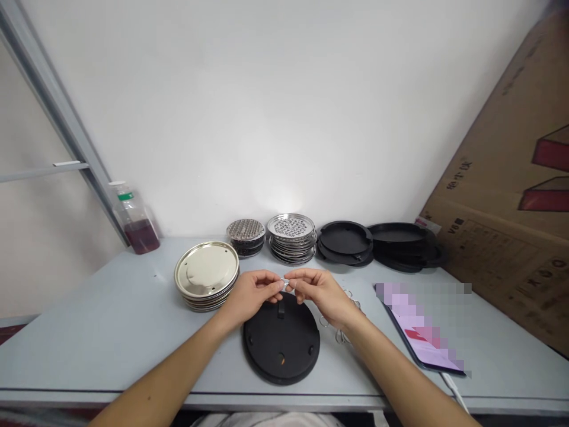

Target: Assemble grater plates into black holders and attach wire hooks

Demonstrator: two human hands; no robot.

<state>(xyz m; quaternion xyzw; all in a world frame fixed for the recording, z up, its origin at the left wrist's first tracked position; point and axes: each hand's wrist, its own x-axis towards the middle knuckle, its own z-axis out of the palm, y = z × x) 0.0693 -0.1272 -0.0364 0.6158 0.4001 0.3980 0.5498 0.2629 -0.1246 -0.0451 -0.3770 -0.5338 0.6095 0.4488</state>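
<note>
A small shiny metal wire piece (285, 282) is pinched between the fingertips of both my hands; its full shape is too small to make out. My left hand (254, 295) closes on it from the left and my right hand (328, 296) from the right. Below them lies a round black disc (284, 341) with a slotted tab at its far edge, small knobs and a hole near its front. Several wire rings (341, 335) lie on the table beside the disc, partly hidden by my right hand and forearm.
Left of my hands is a stack of gold-coloured metal lids (207, 270). Along the wall stand perforated discs (246, 230), silver grater-like discs (291, 227) and black round trays (345, 238). A phone (422, 332) with a cable lies right, near a cardboard box (502, 237). A bottle (136, 222) stands left.
</note>
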